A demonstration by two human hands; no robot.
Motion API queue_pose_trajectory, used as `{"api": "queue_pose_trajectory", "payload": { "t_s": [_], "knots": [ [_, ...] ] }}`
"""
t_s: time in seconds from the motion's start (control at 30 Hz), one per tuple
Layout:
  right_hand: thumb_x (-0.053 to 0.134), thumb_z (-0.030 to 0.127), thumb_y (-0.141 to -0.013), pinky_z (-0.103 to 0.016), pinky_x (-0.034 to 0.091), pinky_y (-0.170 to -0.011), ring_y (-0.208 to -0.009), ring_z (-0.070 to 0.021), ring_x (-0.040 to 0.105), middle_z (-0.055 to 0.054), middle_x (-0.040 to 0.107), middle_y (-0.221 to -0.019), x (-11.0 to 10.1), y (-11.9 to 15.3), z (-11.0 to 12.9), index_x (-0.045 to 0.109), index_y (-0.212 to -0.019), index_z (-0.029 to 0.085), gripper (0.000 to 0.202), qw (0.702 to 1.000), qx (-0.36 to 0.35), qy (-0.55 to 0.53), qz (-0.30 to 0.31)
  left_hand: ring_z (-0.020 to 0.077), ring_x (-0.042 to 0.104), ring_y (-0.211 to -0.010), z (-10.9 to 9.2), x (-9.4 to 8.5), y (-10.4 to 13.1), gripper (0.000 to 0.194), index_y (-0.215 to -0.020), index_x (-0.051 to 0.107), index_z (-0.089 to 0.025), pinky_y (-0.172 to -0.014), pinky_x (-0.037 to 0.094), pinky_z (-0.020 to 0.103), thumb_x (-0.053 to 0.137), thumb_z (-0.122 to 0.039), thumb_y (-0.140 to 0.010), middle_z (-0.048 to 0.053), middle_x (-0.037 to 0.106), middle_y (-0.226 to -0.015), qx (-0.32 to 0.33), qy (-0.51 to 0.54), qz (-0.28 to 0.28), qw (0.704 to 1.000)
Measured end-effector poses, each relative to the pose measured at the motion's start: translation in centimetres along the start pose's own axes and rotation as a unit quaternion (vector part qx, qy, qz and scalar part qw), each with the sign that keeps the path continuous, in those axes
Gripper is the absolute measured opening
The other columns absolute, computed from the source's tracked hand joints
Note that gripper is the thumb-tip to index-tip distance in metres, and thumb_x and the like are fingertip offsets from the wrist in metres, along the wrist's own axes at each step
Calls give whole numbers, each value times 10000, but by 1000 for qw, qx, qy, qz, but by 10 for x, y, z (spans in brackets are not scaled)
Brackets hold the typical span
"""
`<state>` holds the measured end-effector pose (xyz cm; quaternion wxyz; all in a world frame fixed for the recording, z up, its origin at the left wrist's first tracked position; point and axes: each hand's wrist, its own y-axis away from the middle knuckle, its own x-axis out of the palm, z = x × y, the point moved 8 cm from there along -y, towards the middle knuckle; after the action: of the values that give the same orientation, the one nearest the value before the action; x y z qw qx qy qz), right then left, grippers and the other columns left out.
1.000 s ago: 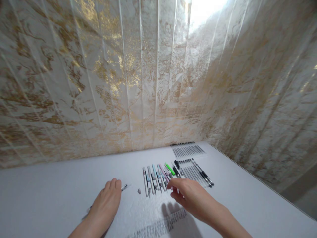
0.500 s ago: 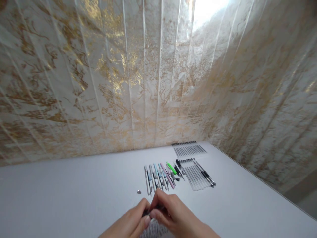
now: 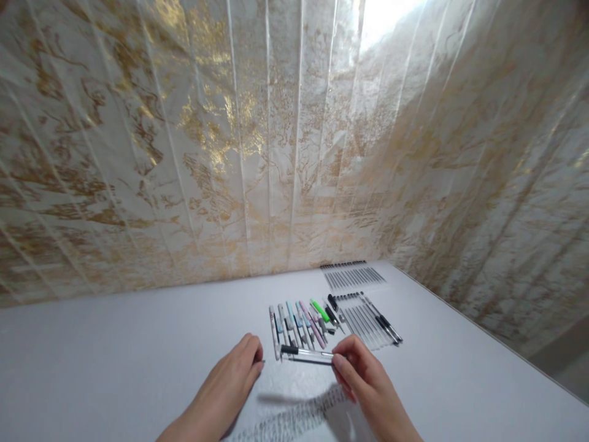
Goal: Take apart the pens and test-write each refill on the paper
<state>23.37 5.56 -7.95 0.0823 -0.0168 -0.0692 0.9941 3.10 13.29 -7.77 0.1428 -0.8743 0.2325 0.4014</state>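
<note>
White wall covering [image 3: 207,153], gold-patterned, hung in long vertical folds; a patch of glare [image 3: 393,18] high up, between twelve and one. Below it, one white tabletop [image 3: 115,350]. Clock bearings are from the pen in hand, twelve being toward the wall ahead.

Item: clear-barrelled pen [image 3: 315,353], black at one end, held above the table, that end pointing to nine. Its other end is pinched between thumb and fingers of the right hand [image 3: 363,377], at four.

Item: thin dark rod [image 3: 313,361], just beside the pen on its near side, running into the same grip.

Item: left hand [image 3: 232,380], between eight and nine, well apart from the right, fingers curled low over the tabletop. A small dark tip shows by the thumb; whether anything is held, I cannot tell.

Item: sheet of close handwriting [image 3: 294,417], at six, a blurred shadow along its far edge.

Item: row of pale pens [image 3: 301,325], white, blue and pink, at eleven.

Item: bright green pen [image 3: 319,310], at twelve.

Item: rank of slim clear tubes [image 3: 363,325], at two; dark caps [image 3: 348,296] along its far end.

Item: two clear pens with black grips [image 3: 389,329], between two and three.

Item: second rank of slim tubes [image 3: 354,279], at one, near the wall.
</note>
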Motion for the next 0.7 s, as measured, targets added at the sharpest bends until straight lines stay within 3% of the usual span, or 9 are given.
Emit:
{"api": "queue_pose_trajectory", "payload": {
  "t_s": [0.1,0.17,0.23,0.33,0.47,0.53,0.7],
  "knots": [
    [581,511,-878,-201,266,-466,-491,-74,347,71,428,-601,-4,1,-7,496,-844,191,333,999,-18,-22,-33,133,471,-581,3,2,1,45,-756,437,-227,-575,351,250,439,-252,-794,-22,547,-698,-38,196,1,980],
    [590,500,-876,-198,282,-465,-502,-79,364,63,448,-614,-5,1,-9,501,-856,194,320,998,-27,-35,-51,78,353,-491,-1,12,5,89,-757,467,-212,-473,264,206,524,-269,-718,-39,542,-698,-82,386,39,918],
    [596,492,-875,-200,304,-470,-509,-84,379,55,465,-622,-4,3,-10,506,-859,194,311,997,-35,-40,-54,45,258,-463,-11,23,11,201,-817,525,-193,-433,167,181,621,-308,-683,-60,507,-680,-121,509,67,849],
    [595,486,-878,-214,339,-502,-534,-97,419,44,487,-633,2,8,-10,515,-858,194,303,998,-46,-21,-43,24,236,-466,-23,31,19,365,-843,589,-162,-430,138,162,755,-436,-667,-72,468,-624,-148,579,22,802],
    [593,499,-873,-234,365,-535,-579,-123,483,19,537,-656,9,17,-3,546,-842,196,309,997,-60,13,-51,-3,226,-433,-22,40,26,423,-710,585,-147,-411,129,145,816,-490,-618,-52,516,-609,-181,611,-46,769],
    [598,495,-870,-249,396,-573,-613,-140,527,0,573,-679,9,19,5,566,-826,196,304,995,-74,27,-53,-6,230,-419,-18,37,25,424,-695,596,-148,-400,137,139,823,-494,-604,-45,538,-609,-183,608,-65,770],
    [582,437,-900,-274,448,-691,-722,-164,586,-35,653,-780,-22,13,25,602,-902,203,235,988,-99,32,-113,7,267,-411,1,-3,16,459,-682,623,-142,-385,199,141,841,-523,-548,-54,532,-560,-151,569,-140,796]
  ]
}}
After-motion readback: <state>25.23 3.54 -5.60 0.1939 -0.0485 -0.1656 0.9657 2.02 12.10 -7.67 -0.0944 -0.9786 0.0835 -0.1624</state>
